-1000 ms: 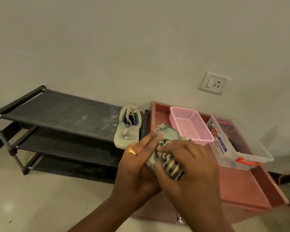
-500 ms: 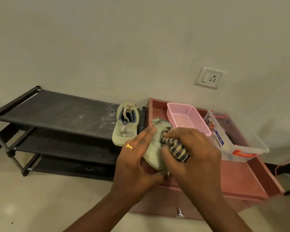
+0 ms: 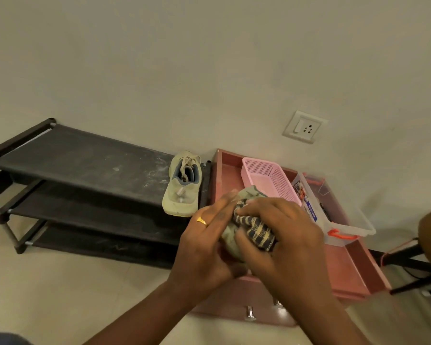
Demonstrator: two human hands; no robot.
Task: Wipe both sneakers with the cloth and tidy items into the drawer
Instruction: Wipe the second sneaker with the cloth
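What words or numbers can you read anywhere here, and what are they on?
Clear plastic box: its sticker has white letters on a blue strip, too small and tilted to read.
Same sticker, upper part: a small picture, no words that can be read.
Wall socket: no words or numbers show.
Sneaker on the rack, pink basket, striped cloth, drawer: no text shows.

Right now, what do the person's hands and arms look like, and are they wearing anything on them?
Both hands are bare, with no gloves. The left hand wears a gold ring on one finger; the right hand shows no jewellery. Both forearms are uncovered as far as the picture reaches: no sleeves, watch or bracelet can be seen.
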